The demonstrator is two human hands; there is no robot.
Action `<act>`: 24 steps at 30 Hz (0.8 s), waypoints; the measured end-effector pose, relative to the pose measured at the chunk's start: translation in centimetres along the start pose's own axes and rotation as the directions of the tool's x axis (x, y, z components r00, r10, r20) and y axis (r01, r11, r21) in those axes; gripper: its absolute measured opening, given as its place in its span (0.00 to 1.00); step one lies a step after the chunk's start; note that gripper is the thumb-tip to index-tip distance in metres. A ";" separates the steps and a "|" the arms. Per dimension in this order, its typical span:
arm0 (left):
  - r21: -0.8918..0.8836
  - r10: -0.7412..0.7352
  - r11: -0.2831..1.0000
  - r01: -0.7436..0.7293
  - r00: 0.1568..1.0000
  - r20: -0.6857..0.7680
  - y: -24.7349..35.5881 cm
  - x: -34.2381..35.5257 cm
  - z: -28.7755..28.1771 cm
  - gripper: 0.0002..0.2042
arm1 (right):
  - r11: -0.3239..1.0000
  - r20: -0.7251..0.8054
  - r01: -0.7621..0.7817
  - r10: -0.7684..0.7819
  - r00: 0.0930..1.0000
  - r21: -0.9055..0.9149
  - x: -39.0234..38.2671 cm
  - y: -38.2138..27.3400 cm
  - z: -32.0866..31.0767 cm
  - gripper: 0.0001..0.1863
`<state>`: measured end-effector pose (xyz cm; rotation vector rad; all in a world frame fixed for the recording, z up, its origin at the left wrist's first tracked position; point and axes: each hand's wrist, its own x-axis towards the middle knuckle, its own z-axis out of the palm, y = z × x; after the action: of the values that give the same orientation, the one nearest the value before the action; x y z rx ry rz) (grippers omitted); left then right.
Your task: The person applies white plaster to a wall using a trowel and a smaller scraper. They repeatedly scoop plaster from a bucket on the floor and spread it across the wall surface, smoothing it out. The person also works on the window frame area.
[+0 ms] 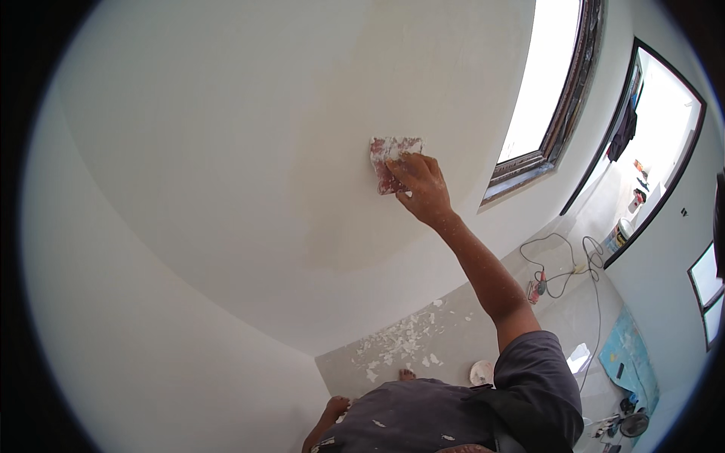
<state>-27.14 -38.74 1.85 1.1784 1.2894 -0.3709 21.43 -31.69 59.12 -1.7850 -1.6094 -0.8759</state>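
Note:
My right hand (424,181) is pressed up to the pale wall (226,143), its fingers closed round a flat, roughly square red pad (384,175) smeared with white. Whether the pad is a spreader or a sanding piece I cannot make out. It lies against a darker beige patch (336,219) that spreads over the wall above, below and left of it. White specks dot my right forearm. Low at my left side hangs my left hand (334,410), partly cut off by my body; its fingers do not show clearly.
White flakes (404,336) litter the floor at the wall's foot, near my bare foot (408,374). A round whitish container (481,372) stands beside me. Further right lie a red power tool (536,288), a looping cable (559,264) and a blue sheet (630,355). A window (540,90) and doorway (664,143) open at right.

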 end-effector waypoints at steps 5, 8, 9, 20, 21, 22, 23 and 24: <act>0.337 0.217 0.905 -0.261 0.963 0.162 1.6 -2.5 -0.9 0.14 | 0.978 -0.057 0.184 -0.190 0.980 -0.099 -4.2 -3.1 2.1 0.34; 0.239 0.230 0.940 -0.245 0.969 0.089 3.6 -5.2 -1.1 0.14 | 0.985 -0.059 0.168 -0.170 0.984 -0.032 -3.8 -3.7 -1.7 0.25; 0.202 0.215 0.954 -0.221 0.975 0.049 4.2 -5.8 -1.1 0.14 | 0.981 -0.149 0.193 -0.195 0.969 -0.026 -2.8 -3.7 -3.9 0.24; 0.392 0.427 0.815 -0.426 0.900 0.091 2.3 -2.8 -0.8 0.15 | 0.946 -0.303 0.212 -0.282 0.910 -0.244 21.5 2.2 -17.3 0.20; 0.415 0.419 0.805 -0.424 0.901 0.109 2.2 -2.9 -0.9 0.15 | 0.942 -0.290 0.166 -0.252 0.923 -0.291 20.7 2.0 -16.1 0.20; 0.438 0.411 0.793 -0.423 0.903 0.127 2.1 -3.1 -1.0 0.15 | 0.933 -0.279 0.123 -0.224 0.934 -0.339 19.5 1.7 -14.7 0.20; 0.500 0.407 0.746 -0.439 0.896 0.178 2.0 -3.3 -1.1 0.15 | 0.918 -0.268 0.085 -0.200 0.942 -0.387 18.2 1.4 -13.2 0.19; 0.536 0.389 0.728 -0.428 0.901 0.191 1.9 -3.4 -1.1 0.15 | 0.945 -0.277 0.131 -0.218 0.936 -0.300 16.8 1.0 -11.8 0.23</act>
<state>-27.38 -38.29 5.90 1.9027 0.8305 -0.4764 22.36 -30.66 79.63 -1.5962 -1.5137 -1.4506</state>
